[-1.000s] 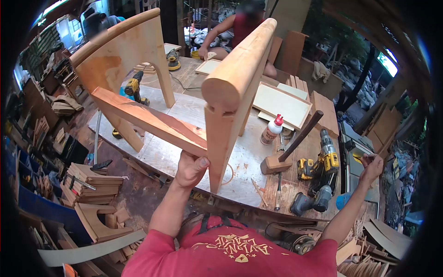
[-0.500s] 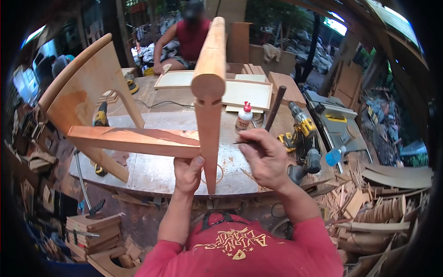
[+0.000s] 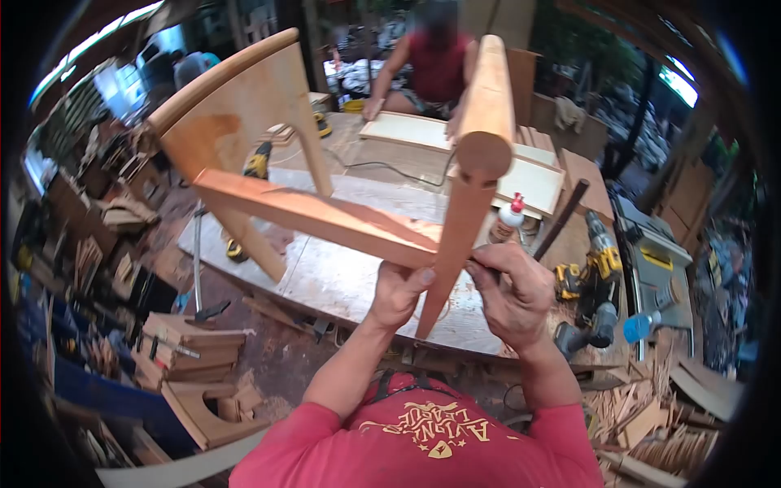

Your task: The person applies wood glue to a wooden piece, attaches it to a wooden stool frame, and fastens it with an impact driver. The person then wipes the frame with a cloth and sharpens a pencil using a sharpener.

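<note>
A wooden frame [image 3: 317, 218] with curved, rounded top rails and legs stands on the pale worktable [image 3: 317, 264]. My left hand [image 3: 399, 294] grips the crossbar from below, right beside the near leg [image 3: 464, 236], thumb pressed at the joint. On the other side of that leg is my right hand [image 3: 514, 294], its thumb and fingers pinched together against the wood; what they pinch is too small to make out. Just behind my right hand stands a white glue bottle [image 3: 509, 218] with a red cap.
Cordless drills [image 3: 604, 256], a mallet handle [image 3: 561, 220] and a table saw [image 3: 655, 260] are at the right. Across the table a person [image 3: 439, 69] handles a pale panel [image 3: 407, 130]. Wood pieces [image 3: 191, 346] are stacked at lower left.
My right hand has come from the far right of the table to the near leg. My left hand still holds the crossbar. The seated person now has both hands near the panel.
</note>
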A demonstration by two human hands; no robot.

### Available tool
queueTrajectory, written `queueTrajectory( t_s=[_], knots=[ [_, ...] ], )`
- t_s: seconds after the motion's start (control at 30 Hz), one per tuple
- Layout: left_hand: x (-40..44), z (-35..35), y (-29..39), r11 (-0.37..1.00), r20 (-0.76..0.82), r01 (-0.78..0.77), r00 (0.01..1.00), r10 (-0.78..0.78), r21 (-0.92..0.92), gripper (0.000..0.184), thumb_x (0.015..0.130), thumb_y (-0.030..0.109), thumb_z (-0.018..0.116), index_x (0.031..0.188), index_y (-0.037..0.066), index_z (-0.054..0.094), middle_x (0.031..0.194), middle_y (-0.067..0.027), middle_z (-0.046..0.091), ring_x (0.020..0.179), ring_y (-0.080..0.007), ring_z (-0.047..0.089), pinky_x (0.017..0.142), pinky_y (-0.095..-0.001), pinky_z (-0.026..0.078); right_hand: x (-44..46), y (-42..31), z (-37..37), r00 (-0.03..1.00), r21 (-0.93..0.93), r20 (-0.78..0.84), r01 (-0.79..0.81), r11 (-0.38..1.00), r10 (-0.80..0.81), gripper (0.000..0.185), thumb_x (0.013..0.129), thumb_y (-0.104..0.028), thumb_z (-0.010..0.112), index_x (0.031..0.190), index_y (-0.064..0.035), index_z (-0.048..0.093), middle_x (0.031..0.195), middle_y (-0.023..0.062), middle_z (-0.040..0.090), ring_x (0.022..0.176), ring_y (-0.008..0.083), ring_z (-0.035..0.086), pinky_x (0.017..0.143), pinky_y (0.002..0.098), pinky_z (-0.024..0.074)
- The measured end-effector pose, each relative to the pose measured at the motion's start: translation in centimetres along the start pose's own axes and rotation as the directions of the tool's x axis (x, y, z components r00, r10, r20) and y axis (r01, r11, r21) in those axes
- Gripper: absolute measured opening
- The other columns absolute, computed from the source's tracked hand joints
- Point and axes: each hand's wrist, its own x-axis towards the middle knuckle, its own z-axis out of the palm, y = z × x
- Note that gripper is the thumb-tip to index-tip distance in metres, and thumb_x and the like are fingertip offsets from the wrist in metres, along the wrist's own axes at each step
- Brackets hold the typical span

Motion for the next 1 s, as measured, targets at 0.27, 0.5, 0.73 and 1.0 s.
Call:
queueTrajectory(
  t_s=[0.27, 0.5, 0.73, 1.0],
  knots=[
    [0.0, 0.5, 0.1, 0.997, -0.008, -0.01, 1.0, 0.009, -0.077, 0.049, 0.087, 0.02, 0.072, 0.127, -0.002, 0.056, 0.118, -0.0109, 0.064, 0.11, -0.021, 0.06, 0.098, -0.0365, 0.045, -0.3, -0.7, -0.8, 0.998, -0.041, 0.063, 0.005, 0.999, -0.002, 0.022, 0.077, 0.008, 0.07, 0.098, 0.0005, 0.07, 0.088, 0.0133, 0.067, 0.075, 0.0194, 0.067, 0.061, 0.0304, 0.0519],
    [-0.3, 0.0, -0.4, 0.999, 0.02, 0.026, 0.999, -0.026, -0.048, 0.066, 0.089, 0.03, 0.071, 0.14, 0.0, 0.042, 0.136, -0.0118, 0.052, 0.127, -0.0265, 0.049, 0.109, -0.0438, 0.036, -1.1, 1.0, -1.0, 0.997, 0.061, -0.069, -0.017, 0.998, 0.021, 0.032, 0.08, 0.006, 0.073, 0.11, 0.0038, 0.063, 0.091, 0.0135, 0.066, 0.077, 0.0174, 0.067, 0.065, 0.0269, 0.0526],
    [-0.4, -0.3, -0.6, 0.998, 0.046, 0.026, 0.999, -0.024, -0.059, 0.063, 0.091, 0.029, 0.069, 0.141, 0.002, 0.042, 0.137, -0.0105, 0.052, 0.127, -0.0266, 0.049, 0.109, -0.0447, 0.037, -1.9, 1.9, -0.1, 0.995, 0.17, -0.081, -0.047, 0.984, 0.061, 0.024, 0.082, 0.005, 0.073, 0.103, 0.005, 0.063, 0.089, 0.0126, 0.067, 0.082, 0.0167, 0.068, 0.072, 0.0264, 0.0553],
    [-0.1, -0.1, -0.5, 0.999, 0.052, 0.016, 0.999, -0.015, -0.038, 0.062, 0.09, 0.031, 0.07, 0.139, 0.002, 0.044, 0.134, -0.0103, 0.053, 0.126, -0.0262, 0.05, 0.109, -0.0442, 0.037, -1.5, 2.0, 0.5, 0.992, 0.104, -0.11, -0.048, 0.993, 0.059, 0.015, 0.088, -0.002, 0.071, 0.099, 0.0043, 0.063, 0.082, 0.0104, 0.065, 0.072, 0.0136, 0.066, 0.062, 0.0253, 0.0558]
  ],
)
